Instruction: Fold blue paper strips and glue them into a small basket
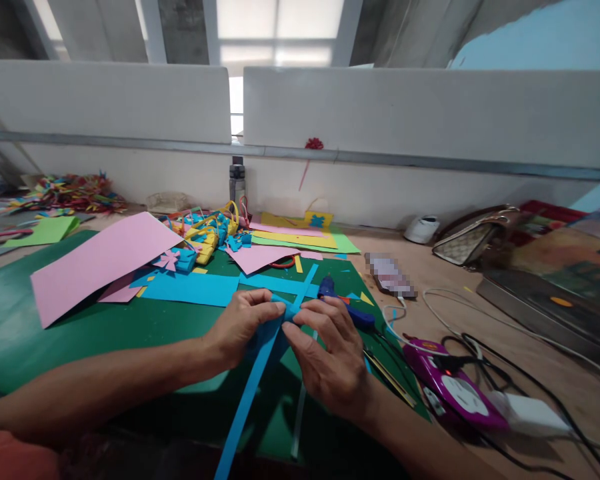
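Observation:
Both hands meet over the green mat [180,333], pinching a small folded piece of blue paper [291,312]. My left hand [245,327] grips its left side between thumb and forefinger. From the other side, the fingertips of my right hand [330,353] press on the same piece. A long blue paper strip [253,393] runs past the fingers, its lower end hanging toward me; whether it is joined to the folded piece I cannot tell. Just beyond my right hand lies a blue glue gun [360,315]. A clear glue stick [299,417] rests below that hand.
A pink sheet [105,263] and blue sheet [195,290] lie left of the hands. Behind are small yellow paper bags [203,243] and a bottle [237,183]. A phone [390,273], purple power strip [455,387], cables and a handbag [473,237] are at right.

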Action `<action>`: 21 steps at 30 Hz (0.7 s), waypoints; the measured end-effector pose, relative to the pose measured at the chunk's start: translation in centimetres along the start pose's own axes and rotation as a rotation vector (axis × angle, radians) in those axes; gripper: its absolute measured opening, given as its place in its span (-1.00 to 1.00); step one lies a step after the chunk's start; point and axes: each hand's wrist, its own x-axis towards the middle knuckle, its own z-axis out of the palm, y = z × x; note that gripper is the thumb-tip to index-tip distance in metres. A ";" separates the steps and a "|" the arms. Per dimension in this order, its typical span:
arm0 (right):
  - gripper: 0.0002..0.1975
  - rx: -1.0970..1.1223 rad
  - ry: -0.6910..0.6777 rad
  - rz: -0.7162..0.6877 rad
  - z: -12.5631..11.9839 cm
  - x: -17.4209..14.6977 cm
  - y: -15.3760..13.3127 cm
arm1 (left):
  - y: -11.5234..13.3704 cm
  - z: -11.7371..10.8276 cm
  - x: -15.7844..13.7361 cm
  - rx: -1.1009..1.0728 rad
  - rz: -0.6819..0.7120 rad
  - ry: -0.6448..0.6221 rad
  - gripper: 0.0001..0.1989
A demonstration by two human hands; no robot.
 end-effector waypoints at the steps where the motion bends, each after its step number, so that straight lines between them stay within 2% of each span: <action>1: -0.76 0.002 0.004 0.009 0.0 0.0 0.0 | 0.0 0.0 0.0 0.009 0.002 -0.001 -0.65; 4: -0.82 0.047 0.039 0.110 0.2 0.1 0.0 | -0.2 -0.1 0.0 0.055 0.042 -0.009 -0.64; 8: -0.89 0.152 0.106 0.372 0.4 0.2 0.4 | -0.6 0.0 -0.3 0.161 0.107 -0.051 -0.64; 11: -0.89 0.234 0.079 0.517 0.6 0.2 0.5 | -0.7 0.3 -0.6 0.246 0.112 -0.059 -0.61; 21: -0.90 0.409 0.003 0.718 1.3 -0.2 0.2 | -0.8 0.8 -0.9 0.285 0.128 -0.034 -0.58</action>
